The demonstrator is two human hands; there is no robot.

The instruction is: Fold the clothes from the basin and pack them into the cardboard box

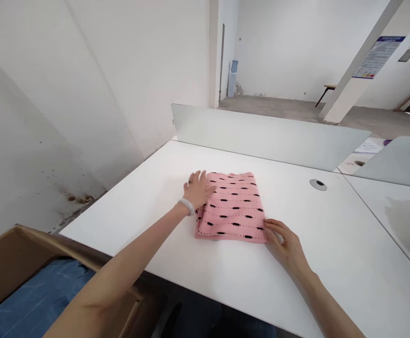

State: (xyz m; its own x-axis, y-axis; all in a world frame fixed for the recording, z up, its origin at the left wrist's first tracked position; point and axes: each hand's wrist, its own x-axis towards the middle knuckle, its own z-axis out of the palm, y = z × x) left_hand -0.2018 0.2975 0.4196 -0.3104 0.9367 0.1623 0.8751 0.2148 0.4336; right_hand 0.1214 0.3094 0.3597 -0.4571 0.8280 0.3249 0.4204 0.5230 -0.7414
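A folded pink cloth [235, 206] with rows of black dashes and dots lies on the white table. Layered folds show along its left side, and its near edge is slightly uneven. My left hand [197, 190], with a pale bracelet at the wrist and a ring, rests on the cloth's left edge, fingers spread. At the lower right corner, my right hand [285, 244] touches the cloth's side with its fingertips. Its fingers are stretched out and the thumb is apart from them; the thumb tip is partly against the cloth.
A cardboard box [32, 239] holding blue plastic-like material [39, 298] stands below the table's left front edge. A frosted divider [268, 136] runs along the back of the white table [176, 277]. A round cable grommet [318, 184] sits at the right. The wall is on the left.
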